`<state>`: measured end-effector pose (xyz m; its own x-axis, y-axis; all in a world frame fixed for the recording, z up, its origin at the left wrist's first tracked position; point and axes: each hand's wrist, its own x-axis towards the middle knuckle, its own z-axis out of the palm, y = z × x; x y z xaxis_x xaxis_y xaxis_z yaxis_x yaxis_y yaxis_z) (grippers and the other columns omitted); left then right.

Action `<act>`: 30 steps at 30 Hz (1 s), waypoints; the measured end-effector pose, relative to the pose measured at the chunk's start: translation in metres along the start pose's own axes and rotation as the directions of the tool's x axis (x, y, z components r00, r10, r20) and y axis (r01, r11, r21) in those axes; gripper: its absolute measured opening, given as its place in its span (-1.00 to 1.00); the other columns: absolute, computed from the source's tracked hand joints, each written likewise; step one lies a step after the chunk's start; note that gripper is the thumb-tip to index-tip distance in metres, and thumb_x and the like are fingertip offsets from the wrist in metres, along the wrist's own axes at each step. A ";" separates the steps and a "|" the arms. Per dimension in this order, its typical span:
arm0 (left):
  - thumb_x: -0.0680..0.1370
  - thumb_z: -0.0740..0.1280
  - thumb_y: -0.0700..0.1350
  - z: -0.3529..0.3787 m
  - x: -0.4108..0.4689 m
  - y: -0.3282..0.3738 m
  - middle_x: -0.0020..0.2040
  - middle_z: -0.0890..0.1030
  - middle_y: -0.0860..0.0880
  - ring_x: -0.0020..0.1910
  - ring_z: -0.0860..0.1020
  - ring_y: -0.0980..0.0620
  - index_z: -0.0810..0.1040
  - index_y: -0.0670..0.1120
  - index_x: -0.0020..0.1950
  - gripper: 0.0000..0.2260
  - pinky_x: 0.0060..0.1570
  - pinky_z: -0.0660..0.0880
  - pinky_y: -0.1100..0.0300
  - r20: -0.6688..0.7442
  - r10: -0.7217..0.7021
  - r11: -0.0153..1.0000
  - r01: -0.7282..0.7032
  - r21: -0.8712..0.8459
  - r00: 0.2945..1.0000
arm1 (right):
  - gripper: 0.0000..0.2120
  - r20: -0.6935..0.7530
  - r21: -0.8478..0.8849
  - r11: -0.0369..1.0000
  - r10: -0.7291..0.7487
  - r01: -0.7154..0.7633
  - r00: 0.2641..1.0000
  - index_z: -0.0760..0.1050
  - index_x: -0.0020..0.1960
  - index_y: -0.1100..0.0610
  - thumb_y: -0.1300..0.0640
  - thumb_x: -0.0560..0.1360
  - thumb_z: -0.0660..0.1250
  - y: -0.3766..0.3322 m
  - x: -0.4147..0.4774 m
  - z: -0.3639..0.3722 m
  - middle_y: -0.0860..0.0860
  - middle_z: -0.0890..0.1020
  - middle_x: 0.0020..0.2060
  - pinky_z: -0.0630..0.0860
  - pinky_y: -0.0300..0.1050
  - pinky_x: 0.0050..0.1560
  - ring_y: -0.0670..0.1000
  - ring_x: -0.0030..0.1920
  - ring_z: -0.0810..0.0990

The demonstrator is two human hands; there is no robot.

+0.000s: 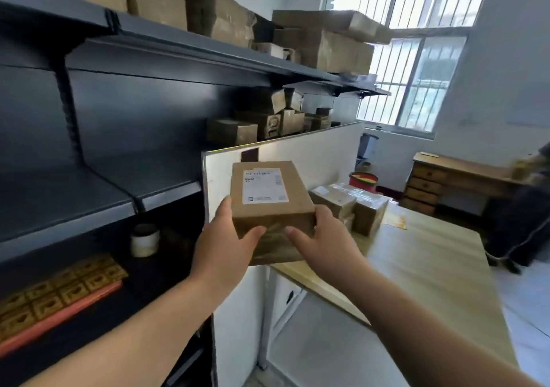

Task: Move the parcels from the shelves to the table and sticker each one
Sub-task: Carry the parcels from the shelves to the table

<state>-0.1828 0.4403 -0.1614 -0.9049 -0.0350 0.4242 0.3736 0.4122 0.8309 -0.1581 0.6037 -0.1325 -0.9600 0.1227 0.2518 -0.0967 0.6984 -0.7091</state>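
Both hands, the left hand (226, 238) and the right hand (324, 238), are gripping a labelled cardboard parcel (272, 205) with fingers (253, 233) pressing its near sides, holding it in the air above the wooden counter's (431, 255) left edge, beside the dark shelves (98, 196).

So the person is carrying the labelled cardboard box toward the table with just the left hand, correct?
Not quite. The head view shows both hands on the labelled cardboard box: the left hand grips its left side and the right hand its right. The rest holds: it is held up at the near edge of the table.
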 end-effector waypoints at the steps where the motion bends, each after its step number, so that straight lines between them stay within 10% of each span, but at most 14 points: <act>1: 0.53 0.36 0.00 0.015 0.002 -0.001 0.14 0.49 0.25 0.10 0.47 0.20 0.29 0.19 0.38 -0.54 -0.01 0.49 0.32 0.032 -0.003 1.000 0.003 -0.001 0.999 | -0.60 -0.009 -0.002 1.000 0.022 -0.022 1.000 0.34 0.27 0.00 -0.08 0.50 0.35 0.014 0.004 -0.005 -0.12 0.56 0.05 0.58 -0.06 0.09 -0.07 0.09 0.57; 14: 0.53 0.36 -0.01 0.155 0.074 -0.065 0.35 0.45 0.11 0.29 0.46 0.04 0.19 0.09 0.48 -0.43 0.20 0.49 0.16 0.321 -0.098 0.995 0.091 0.038 0.942 | -0.41 -0.038 -0.011 0.962 0.271 -0.271 0.962 0.20 0.44 0.02 0.00 0.50 0.37 0.142 0.080 0.011 -0.11 0.53 0.16 0.54 -0.36 -0.14 -0.15 0.03 0.52; 18: 0.53 0.36 -0.02 0.183 0.113 -0.085 0.36 0.44 0.11 0.31 0.45 0.04 0.19 0.09 0.49 -0.42 0.19 0.49 0.16 0.371 -0.107 0.994 0.094 0.052 0.922 | -0.40 -0.046 0.009 0.940 0.342 -0.342 0.939 0.22 0.42 0.01 -0.02 0.48 0.39 0.166 0.121 0.022 -0.08 0.54 0.18 0.59 -0.16 0.06 -0.10 0.11 0.56; 30: 0.51 0.38 0.02 0.301 0.215 -0.113 0.33 0.45 0.04 0.30 0.47 -0.03 0.18 0.04 0.48 -0.39 0.15 0.52 0.11 0.284 -0.262 0.963 0.230 0.140 0.922 | -0.42 0.095 -0.016 0.956 0.293 -0.293 0.951 0.24 0.41 0.02 -0.02 0.47 0.39 0.264 0.274 0.001 -0.09 0.53 0.15 0.56 -0.20 0.03 -0.12 0.05 0.51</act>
<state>-0.4808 0.6599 -0.2723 -0.9904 0.1185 0.0718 0.1232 0.5164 0.8474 -0.4468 0.8207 -0.2514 -0.9667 0.2541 -0.0309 0.1927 0.6428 -0.7414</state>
